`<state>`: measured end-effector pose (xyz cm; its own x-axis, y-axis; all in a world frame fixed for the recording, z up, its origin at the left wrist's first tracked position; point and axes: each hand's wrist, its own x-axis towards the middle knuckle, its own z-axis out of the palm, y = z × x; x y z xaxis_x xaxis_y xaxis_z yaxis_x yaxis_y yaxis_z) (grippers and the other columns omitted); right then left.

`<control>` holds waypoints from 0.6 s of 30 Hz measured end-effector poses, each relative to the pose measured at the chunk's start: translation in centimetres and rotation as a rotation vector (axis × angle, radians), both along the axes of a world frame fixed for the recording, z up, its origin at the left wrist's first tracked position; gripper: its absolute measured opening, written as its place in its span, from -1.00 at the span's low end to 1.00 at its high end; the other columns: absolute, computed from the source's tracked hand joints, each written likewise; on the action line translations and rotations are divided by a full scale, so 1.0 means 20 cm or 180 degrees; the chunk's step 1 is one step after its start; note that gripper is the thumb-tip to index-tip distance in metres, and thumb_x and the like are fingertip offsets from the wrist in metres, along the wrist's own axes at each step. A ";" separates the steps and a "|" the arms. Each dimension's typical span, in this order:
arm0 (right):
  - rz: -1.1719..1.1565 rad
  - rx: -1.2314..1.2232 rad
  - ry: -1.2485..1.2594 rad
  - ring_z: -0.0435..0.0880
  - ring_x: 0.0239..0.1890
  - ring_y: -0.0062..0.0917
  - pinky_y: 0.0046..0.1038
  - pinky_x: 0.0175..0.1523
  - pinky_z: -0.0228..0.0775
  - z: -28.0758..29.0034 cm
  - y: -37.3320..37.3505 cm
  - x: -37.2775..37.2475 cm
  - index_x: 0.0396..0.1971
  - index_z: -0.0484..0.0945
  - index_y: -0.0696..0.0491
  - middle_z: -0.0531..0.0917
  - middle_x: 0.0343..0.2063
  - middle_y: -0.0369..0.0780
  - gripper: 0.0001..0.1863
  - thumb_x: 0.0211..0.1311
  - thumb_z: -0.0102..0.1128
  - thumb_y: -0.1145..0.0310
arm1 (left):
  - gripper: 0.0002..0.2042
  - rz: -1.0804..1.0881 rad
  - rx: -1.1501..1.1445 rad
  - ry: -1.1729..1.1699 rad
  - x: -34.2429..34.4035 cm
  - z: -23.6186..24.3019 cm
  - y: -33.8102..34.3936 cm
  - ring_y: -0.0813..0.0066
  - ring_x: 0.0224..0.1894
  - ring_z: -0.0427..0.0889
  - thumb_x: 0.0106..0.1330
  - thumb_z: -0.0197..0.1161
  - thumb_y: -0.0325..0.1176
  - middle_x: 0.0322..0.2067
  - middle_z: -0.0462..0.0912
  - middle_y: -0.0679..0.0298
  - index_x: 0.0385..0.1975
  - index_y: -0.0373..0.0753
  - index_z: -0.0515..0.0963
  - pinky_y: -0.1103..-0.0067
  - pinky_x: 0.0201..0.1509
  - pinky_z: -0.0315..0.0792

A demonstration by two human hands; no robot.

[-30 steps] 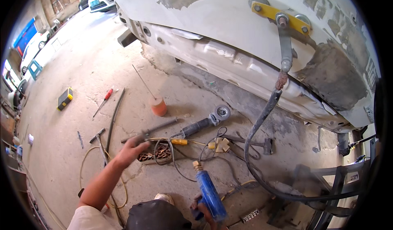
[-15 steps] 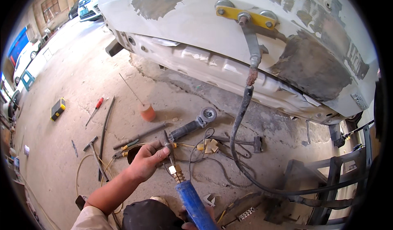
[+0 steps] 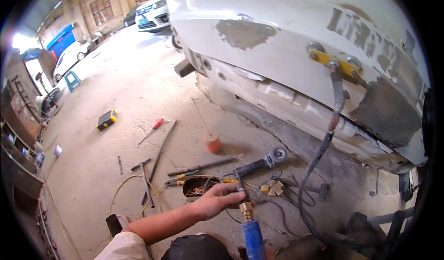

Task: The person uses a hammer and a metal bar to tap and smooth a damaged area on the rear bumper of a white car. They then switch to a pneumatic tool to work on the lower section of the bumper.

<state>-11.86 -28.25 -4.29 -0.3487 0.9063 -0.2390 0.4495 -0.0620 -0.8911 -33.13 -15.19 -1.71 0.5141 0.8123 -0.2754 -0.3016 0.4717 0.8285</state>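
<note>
A tool with a blue handle (image 3: 253, 240), a brass nut (image 3: 247, 210) and a dark metal tip (image 3: 241, 186) stands up from the lower edge. The fingers of my left hand (image 3: 219, 201) are closed around its dark tip, just above the nut. My right hand (image 3: 268, 251) shows only slightly at the bottom, wrapped around the blue handle, which hides most of it. Just beyond my left hand lie an angle grinder (image 3: 252, 166) and an open container (image 3: 188, 189) of small rusty-coloured pieces. Pliers (image 3: 175, 181) rest beside the container.
A white car body (image 3: 282, 33) with sanded patches fills the upper right. Bolted to it, a yellow bar (image 3: 340, 66) carries a thick black cable (image 3: 301, 186). A hammer (image 3: 146, 179), red screwdriver (image 3: 151, 130), yellow-black box (image 3: 107, 119) and orange object (image 3: 212, 144) lie on the floor.
My view has swung left, so the car and floor tools appear farther right. My left hand stays on the tool's tip, and the container beyond it now shows more fully.
</note>
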 end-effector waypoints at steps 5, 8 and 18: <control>-0.0495 0.0739 -0.0184 0.55 -0.46 -0.43 -0.37 -0.33 0.40 -0.12 -0.04 -0.03 -0.33 0.52 0.14 0.58 -0.50 -0.18 -0.60 -0.14 0.43 0.23 | -0.71 0.0326 -0.0705 -0.0542 0.12 -0.03 -0.02 0.53 -0.15 0.52 0.32 0.07 -0.23 -0.22 0.54 0.30 -0.10 -0.30 0.41 0.57 0.03 0.38; -0.0345 0.1258 -0.0515 0.54 -0.49 -0.41 -0.34 -0.37 0.38 -0.19 0.00 -0.03 -0.36 0.51 0.15 0.56 -0.53 -0.17 -0.63 -0.10 0.41 0.24 | -0.63 0.0345 -0.1142 -0.0309 0.20 -0.04 0.01 0.59 -0.36 0.49 0.22 0.19 -0.11 -0.40 0.46 0.35 -0.16 -0.28 0.42 0.60 -0.21 0.46; -0.0593 0.1439 -0.0223 0.44 -0.44 -0.43 -0.41 -0.32 0.34 -0.27 -0.08 0.00 -0.33 0.44 0.10 0.47 -0.47 -0.22 -0.69 -0.09 0.33 0.38 | -0.70 -0.0687 -0.0640 -0.1441 0.43 0.12 0.05 0.66 -0.70 0.25 0.25 0.15 -0.23 -0.74 0.26 0.44 -0.65 -0.10 0.23 0.61 -0.43 0.39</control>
